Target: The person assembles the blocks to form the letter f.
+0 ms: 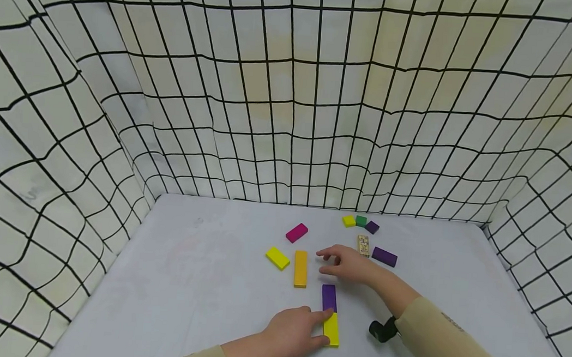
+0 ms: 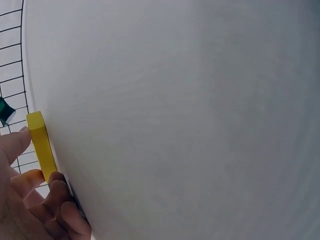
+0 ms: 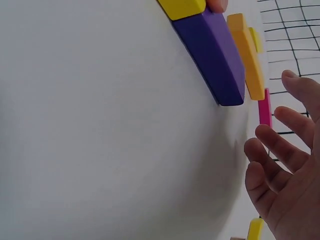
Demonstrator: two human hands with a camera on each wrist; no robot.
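Note:
My left hand (image 1: 292, 330) holds a yellow rectangular block (image 1: 331, 335) lying on the table, its thumb low on the left side and index finger at the far end. In the left wrist view the yellow block (image 2: 43, 150) shows between thumb and curled fingers. A purple block (image 1: 329, 297) lies end to end with it, forming one straight strip. Beyond the strip, my right hand (image 1: 350, 264) hovers with spread, slightly bent fingers and holds nothing. In the right wrist view this hand (image 3: 290, 160) is apart from the purple block (image 3: 212, 57).
An orange block (image 1: 300, 269), a yellow block (image 1: 278, 259) and a pink block (image 1: 297, 232) lie left of the right hand. Past it are a patterned tan block (image 1: 363, 245), another purple block (image 1: 384, 256) and small yellow, green (image 1: 361, 221) and purple pieces. Gridded netting (image 1: 315, 104) surrounds the white table (image 1: 186, 281).

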